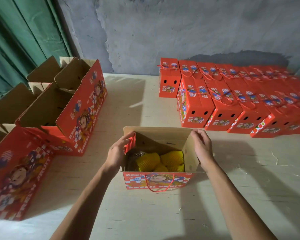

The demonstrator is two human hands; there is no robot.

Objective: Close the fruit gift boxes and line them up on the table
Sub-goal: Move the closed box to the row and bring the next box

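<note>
A red fruit gift box stands open in front of me on the pale table, with yellow foam-netted fruit inside and a red cord handle on its near side. My left hand pinches the box's left side flap, which is folded partly inward. My right hand holds the top edge of the right side flap, which stands up. Several closed red boxes sit in two rows at the back right.
Several open red boxes with raised flaps stand along the left, one close to my left arm. A green curtain hangs at the back left, and a grey wall runs behind the table.
</note>
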